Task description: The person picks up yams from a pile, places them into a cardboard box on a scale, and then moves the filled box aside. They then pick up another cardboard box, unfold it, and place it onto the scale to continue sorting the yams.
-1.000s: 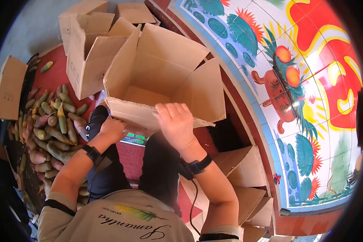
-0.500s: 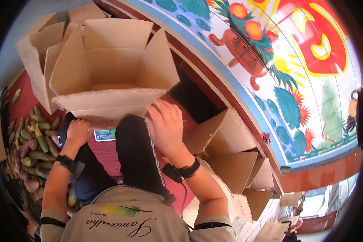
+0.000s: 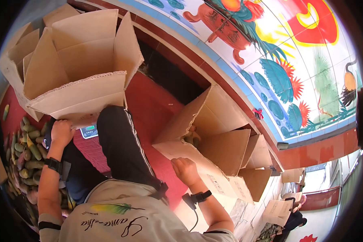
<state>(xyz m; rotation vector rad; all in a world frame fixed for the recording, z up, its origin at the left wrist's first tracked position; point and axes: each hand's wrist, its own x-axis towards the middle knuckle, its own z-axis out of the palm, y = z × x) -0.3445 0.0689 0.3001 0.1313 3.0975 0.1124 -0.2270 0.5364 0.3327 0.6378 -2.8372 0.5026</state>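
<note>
A large open cardboard box [image 3: 78,90] stands in front of my knees, its flaps raised. My left hand [image 3: 63,131] is at the lower front edge of this box, beside my knee. Its fingers are curled, and whatever they hold is hidden. Between my legs, partly under the box, shows a device with a lit green display [image 3: 89,131]. My right hand [image 3: 185,171] is away from the box, fingers curled in with nothing visible in them. It is over the near side of a second open carton [image 3: 226,109], which has a few vegetables [image 3: 192,138] inside.
A heap of long green and reddish vegetables [image 3: 30,155] lies on the left. Another open carton [image 3: 14,68] stands behind the large box. Red flooring [image 3: 149,97] lies between the cartons. A painted tile wall [image 3: 266,72] borders the right. A person in dark clothes [image 3: 292,226] is at the lower right.
My right hand has let go of the large box's front corner and moved down and right, its fingers curling. My left hand stays at the box. The whole view has shifted.
</note>
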